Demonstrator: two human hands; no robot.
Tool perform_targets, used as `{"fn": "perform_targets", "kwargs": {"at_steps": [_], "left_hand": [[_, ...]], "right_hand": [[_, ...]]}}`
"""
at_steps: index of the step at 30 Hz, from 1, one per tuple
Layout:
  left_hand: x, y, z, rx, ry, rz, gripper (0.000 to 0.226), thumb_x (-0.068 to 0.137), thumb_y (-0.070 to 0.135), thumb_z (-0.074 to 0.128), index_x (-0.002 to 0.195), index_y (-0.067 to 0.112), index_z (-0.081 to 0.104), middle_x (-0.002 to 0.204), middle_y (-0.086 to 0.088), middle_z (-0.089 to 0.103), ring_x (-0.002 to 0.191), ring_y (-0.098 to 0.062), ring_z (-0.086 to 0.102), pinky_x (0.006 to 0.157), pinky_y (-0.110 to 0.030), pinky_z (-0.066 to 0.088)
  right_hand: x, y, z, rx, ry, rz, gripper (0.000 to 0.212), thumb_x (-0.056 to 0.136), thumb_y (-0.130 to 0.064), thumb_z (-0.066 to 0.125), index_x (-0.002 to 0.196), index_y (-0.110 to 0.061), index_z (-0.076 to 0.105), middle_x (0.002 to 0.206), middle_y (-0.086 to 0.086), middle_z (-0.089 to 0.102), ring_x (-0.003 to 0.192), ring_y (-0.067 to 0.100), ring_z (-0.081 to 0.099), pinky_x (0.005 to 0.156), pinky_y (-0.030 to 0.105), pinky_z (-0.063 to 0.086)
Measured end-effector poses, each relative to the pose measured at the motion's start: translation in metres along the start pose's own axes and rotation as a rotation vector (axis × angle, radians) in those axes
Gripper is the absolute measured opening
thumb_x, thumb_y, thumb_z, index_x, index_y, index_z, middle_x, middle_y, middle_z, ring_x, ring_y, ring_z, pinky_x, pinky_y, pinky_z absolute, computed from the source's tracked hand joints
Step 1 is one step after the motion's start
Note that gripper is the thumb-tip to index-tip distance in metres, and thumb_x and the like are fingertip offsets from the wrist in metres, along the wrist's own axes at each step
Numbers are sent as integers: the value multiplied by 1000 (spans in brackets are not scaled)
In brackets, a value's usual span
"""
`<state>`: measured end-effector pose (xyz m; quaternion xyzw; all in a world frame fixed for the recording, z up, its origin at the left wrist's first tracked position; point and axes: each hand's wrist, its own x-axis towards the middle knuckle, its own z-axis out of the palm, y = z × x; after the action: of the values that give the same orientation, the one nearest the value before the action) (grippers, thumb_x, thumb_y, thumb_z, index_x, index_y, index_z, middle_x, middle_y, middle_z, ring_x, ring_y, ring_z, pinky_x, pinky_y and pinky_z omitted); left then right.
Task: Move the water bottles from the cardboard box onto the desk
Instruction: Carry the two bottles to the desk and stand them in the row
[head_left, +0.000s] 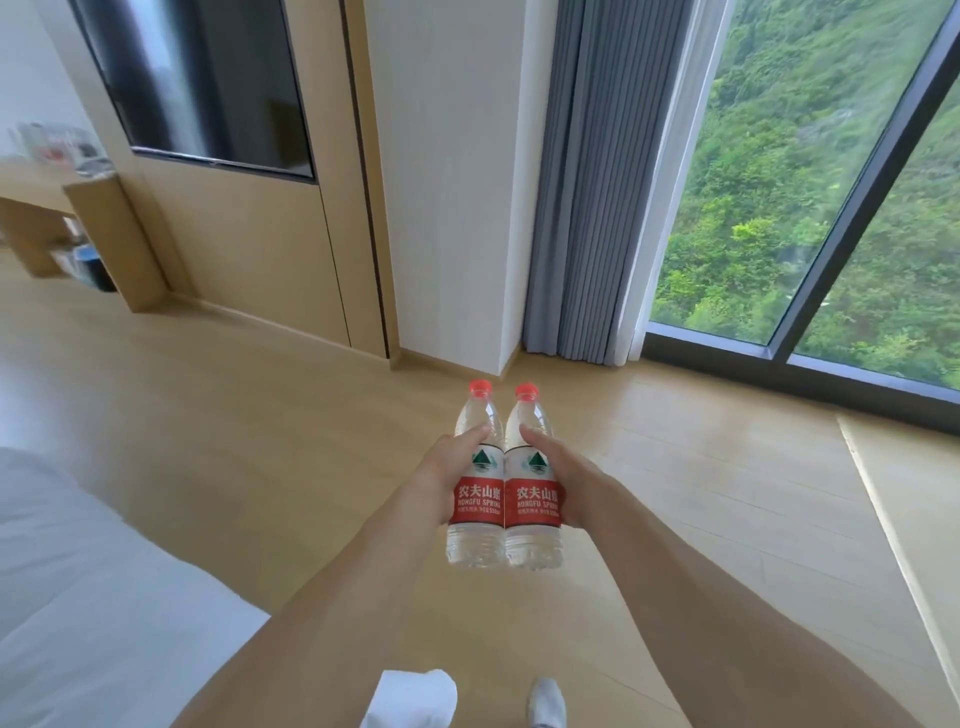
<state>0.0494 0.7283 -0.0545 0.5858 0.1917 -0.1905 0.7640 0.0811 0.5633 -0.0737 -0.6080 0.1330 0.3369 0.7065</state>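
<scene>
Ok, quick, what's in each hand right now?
Left hand: holding the left bottle, upright.
Right hand: holding the right bottle, upright, beside the other.

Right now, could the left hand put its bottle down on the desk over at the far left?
Probably not from here. The left hand grips its bottle out over bare floor, while the desk lies well off to the left, across the room. Nothing seems to block the way; the person would likely have to walk over first.

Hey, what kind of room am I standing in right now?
Probably a hotel room: a wall-mounted TV, a white-sheeted bed at the left edge, and a floor-to-ceiling window with grey curtains looking out on a green hillside.
</scene>
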Motion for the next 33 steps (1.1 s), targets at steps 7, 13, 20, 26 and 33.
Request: {"fn": "perform_targets", "kwargs": {"at_steps": [7,13,20,26,33], "left_hand": [[102,72,-13,-64,151,5,54,95,40,66,133,4,57,120,-26,68,89,-39,67,89,-52,55],[171,126,-31,-116,213,16,56,95,43,65,135,4,58,111,-23,66,77,-33,64,85,-46,55],[218,165,-77,-209,341,44,38,93,40,69,116,11,63,109,-21,71,88,-37,67,88,-50,56],[265,191,-136,-273,388,30,47,89,41,74,123,11,62,120,-23,70,96,-39,68,96,-58,53],[331,248,-234,-271,472,25,49,87,41,75,122,8,62,108,-20,75,88,-37,73,86,-52,59]], "right_hand": [[125,-91,-2,-85,-147,81,52,89,-55,65,115,-9,64,92,14,75,73,28,73,70,39,61],[209,-157,7,-107,-219,95,46,90,-51,67,112,-11,64,87,14,77,67,28,75,59,38,61],[285,-203,47,-180,-315,113,51,90,-49,68,123,-10,63,100,16,75,76,31,73,73,42,62],[355,-229,92,-220,-351,136,46,90,-48,68,116,-10,64,95,15,75,74,30,73,83,45,60],[461,-274,179,-268,-355,150,44,91,-48,67,113,-10,64,92,16,75,75,31,72,88,47,56]]}}
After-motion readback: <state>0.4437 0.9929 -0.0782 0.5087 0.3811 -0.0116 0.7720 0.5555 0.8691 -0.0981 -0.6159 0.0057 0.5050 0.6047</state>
